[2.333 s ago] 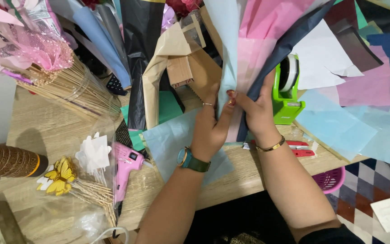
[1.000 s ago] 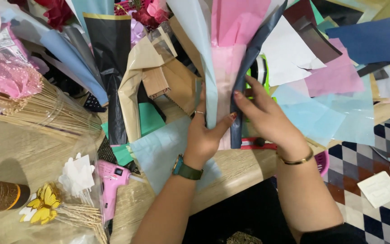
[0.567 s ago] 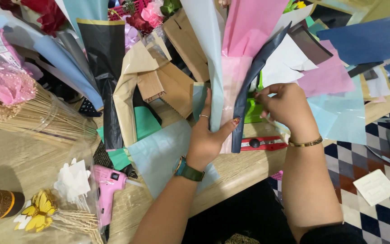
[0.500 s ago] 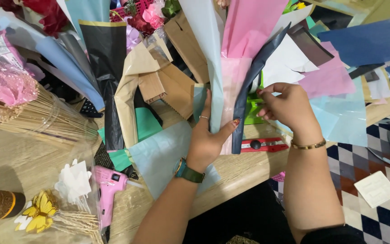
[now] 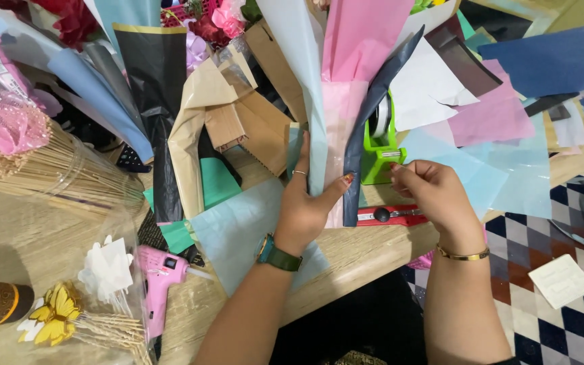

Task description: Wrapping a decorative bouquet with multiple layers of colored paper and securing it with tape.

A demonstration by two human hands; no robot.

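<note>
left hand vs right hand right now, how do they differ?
The left hand grips the upright bundle of pale blue, pink and dark wrapping sheets, thumb hooked around its base; the right hand is off the bundle, fingertips pinched together at the green tape dispenser. The left wrist wears a green watch; the right wears a thin gold bracelet. Both hover over the wooden table edge.

Wrapping paper sheets (image 5: 359,47) matt, pink and pale blue. Beside them, tape dispenser (image 5: 381,152) glossy green plastic. Worktop (image 5: 28,223) pale grained wood. Glue gun (image 5: 157,277) smooth pink plastic. Wristwatch (image 5: 277,255) dull metal.
</note>
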